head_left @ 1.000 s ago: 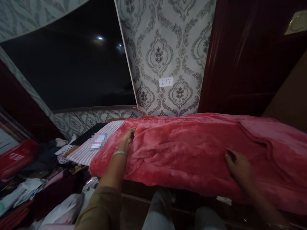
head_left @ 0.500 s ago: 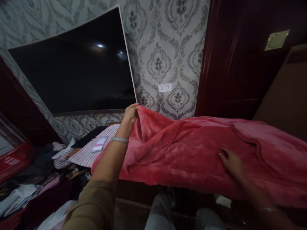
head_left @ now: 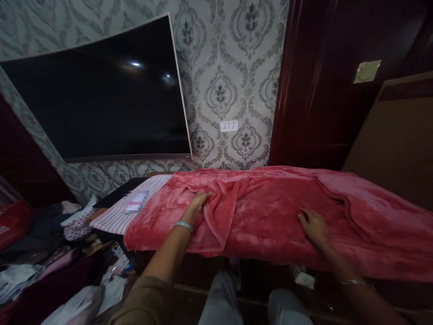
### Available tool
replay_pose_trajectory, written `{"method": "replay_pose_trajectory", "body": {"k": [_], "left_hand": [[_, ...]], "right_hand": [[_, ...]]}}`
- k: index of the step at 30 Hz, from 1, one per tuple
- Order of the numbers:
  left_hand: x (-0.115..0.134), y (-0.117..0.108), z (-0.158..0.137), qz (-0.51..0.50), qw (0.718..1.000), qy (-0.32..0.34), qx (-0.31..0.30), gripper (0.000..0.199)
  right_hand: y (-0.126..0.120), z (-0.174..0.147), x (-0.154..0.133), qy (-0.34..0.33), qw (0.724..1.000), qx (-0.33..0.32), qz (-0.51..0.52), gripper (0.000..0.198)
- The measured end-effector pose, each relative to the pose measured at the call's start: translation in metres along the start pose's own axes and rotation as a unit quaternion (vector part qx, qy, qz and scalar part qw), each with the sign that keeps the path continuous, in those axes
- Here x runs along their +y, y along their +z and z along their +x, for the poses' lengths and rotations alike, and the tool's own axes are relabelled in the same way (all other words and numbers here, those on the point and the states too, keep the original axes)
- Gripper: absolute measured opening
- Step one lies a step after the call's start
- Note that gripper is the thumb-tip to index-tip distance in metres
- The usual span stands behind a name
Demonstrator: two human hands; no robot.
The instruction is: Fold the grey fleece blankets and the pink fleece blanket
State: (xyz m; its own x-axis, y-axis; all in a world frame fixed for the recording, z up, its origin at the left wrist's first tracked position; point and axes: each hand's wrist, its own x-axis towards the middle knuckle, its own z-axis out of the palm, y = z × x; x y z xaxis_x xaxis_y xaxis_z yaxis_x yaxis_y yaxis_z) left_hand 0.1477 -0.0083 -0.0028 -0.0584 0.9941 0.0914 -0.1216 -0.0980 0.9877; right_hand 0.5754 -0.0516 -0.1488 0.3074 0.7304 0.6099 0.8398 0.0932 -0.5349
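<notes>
A plush red blanket lies spread along a long table, its front edge hanging over the side. My left hand is closed on a bunched fold of it left of the middle, and a pointed flap droops beside that hand toward the front edge. Further right, my right hand rests on the blanket with thumb and fingers apart, gripping nothing. A dark folded edge of the blanket runs past it on the right. The blanket partly covers a striped cloth at the left end.
A blurred-out item lies on the striped cloth. Piled clothes fill the lower left. A large television hangs above the left side, and a paper label reading 277 is on the wall. A cardboard panel leans at right.
My left hand has come down and to the right, bringing the raised blanket corner over into a fold. My right hand stays on the blanket. The view has shifted slightly.
</notes>
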Motion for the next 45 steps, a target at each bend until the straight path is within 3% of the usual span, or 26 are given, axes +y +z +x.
{"method": "replay_pose_trajectory", "body": {"k": [3, 8, 10, 13, 16, 21, 23, 25, 28, 30, 32, 35, 37, 41, 45], "left_hand": [[0.029, -0.012, 0.014, -0.006, 1.000, -0.027, 0.010, 0.021], [0.115, -0.020, 0.053, -0.081, 0.992, 0.068, 0.072, 0.016], [0.133, -0.017, 0.060, -0.086, 0.989, 0.099, 0.062, 0.016], [0.131, -0.009, 0.057, -0.015, 0.994, 0.111, 0.006, 0.019], [0.118, -0.003, 0.047, 0.032, 0.993, 0.113, 0.005, 0.018], [0.128, 0.009, 0.032, 0.056, 0.977, 0.204, -0.010, 0.008], [0.136, 0.021, 0.020, 0.098, 0.964, 0.245, -0.033, 0.010], [0.136, 0.039, 0.001, 0.155, 0.943, 0.288, -0.057, 0.019], [0.116, 0.069, -0.039, 0.247, 0.897, 0.353, -0.103, 0.025], [0.096, 0.084, -0.067, 0.293, 0.878, 0.359, -0.118, 0.024], [0.074, 0.092, -0.092, 0.333, 0.864, 0.356, -0.126, 0.019], [0.042, 0.088, -0.121, 0.375, 0.853, 0.351, -0.088, 0.008], [0.018, 0.078, -0.136, 0.396, 0.845, 0.356, -0.054, 0.018], [-0.033, 0.045, -0.158, 0.436, 0.828, 0.352, -0.020, 0.048], [-0.064, 0.009, -0.158, 0.456, 0.834, 0.308, 0.040, 0.042]], "right_hand": [[0.000, -0.001, 0.001, 0.001, 1.000, 0.000, -0.007, 0.037], [0.001, -0.002, 0.002, -0.003, 1.000, -0.002, -0.019, 0.040], [0.001, -0.002, 0.002, -0.007, 1.000, 0.000, -0.018, 0.040], [0.001, -0.001, 0.000, -0.008, 1.000, 0.002, -0.009, 0.039], [0.002, -0.002, 0.002, -0.007, 1.000, 0.001, 0.001, 0.038], [-0.005, 0.002, 0.001, 0.015, 1.000, -0.014, 0.017, 0.038], [-0.013, 0.009, -0.018, 0.016, 0.999, 0.006, 0.034, 0.042], [-0.024, 0.019, -0.057, -0.020, 0.997, 0.034, 0.071, 0.047], [-0.037, 0.029, -0.138, -0.119, 0.972, -0.011, 0.201, 0.062], [-0.042, 0.029, -0.188, -0.168, 0.942, -0.073, 0.281, 0.078], [-0.042, 0.023, -0.221, -0.189, 0.925, -0.117, 0.308, 0.076], [-0.039, 0.014, -0.238, -0.190, 0.927, -0.125, 0.298, 0.044], [-0.039, 0.012, -0.239, -0.186, 0.933, -0.109, 0.289, 0.030], [-0.053, 0.022, -0.251, -0.180, 0.939, -0.072, 0.285, 0.022], [-0.076, 0.044, -0.277, -0.173, 0.934, -0.036, 0.310, 0.018]]}}
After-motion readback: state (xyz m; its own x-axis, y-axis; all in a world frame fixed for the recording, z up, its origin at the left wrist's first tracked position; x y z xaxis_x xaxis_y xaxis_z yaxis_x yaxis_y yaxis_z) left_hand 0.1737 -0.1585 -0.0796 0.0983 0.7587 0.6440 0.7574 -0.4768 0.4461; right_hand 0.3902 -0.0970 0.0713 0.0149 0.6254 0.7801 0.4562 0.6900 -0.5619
